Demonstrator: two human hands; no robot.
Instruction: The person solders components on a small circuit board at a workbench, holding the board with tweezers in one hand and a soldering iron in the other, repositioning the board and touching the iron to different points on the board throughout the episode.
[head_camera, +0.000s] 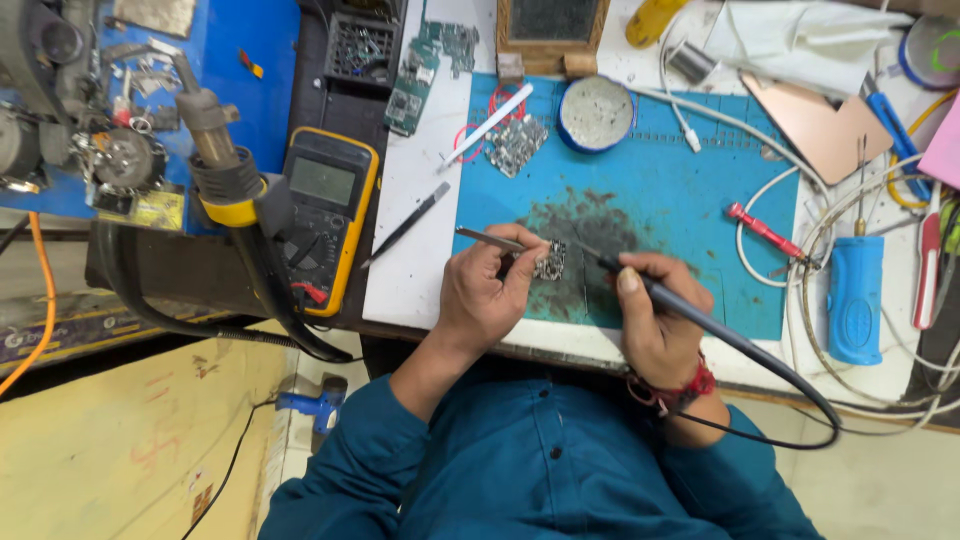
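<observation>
Two hands work over one small circuit board (549, 260), which lies on the scorched middle of a blue work mat (690, 200). The left hand (485, 295) is clenched around metal tweezers (490, 238), its fingertips against the board's left edge. The right hand (655, 320) grasps a soldering iron (680, 310) like a pen, tip at the board's right edge. Farther out lie a round tin (596, 113), a red screwdriver (765, 231) and a yellow multimeter (325, 215).
</observation>
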